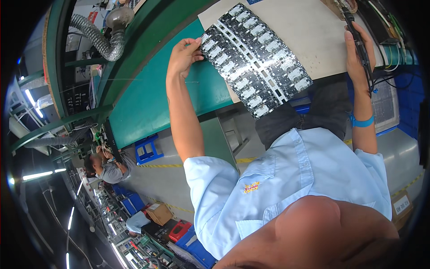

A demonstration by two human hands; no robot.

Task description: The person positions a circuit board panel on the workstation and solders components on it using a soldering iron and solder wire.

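Observation:
My left hand (186,56) pinches the left edge of a large black circuit board panel (257,62) between thumb and fingers. Rows of pale, silvery parts cover the panel, and a slotted light strip runs along its middle. The panel tilts across the table's front edge, its near end over my lap. At the right, my right hand (358,51) is closed around a black soldering iron (359,47), which points away from me. A cable trails from the iron down past my wrist, which wears a blue strap (362,122). The iron's tip is hard to make out.
Beneath the panel lies a pale sheet (309,31) on the green work surface (156,94). Cables and a dark box (380,27) stand at the far right. A flexible metal duct (96,38) hangs at the upper left. A co-worker (109,168) sits further left, near a blue stool (148,149).

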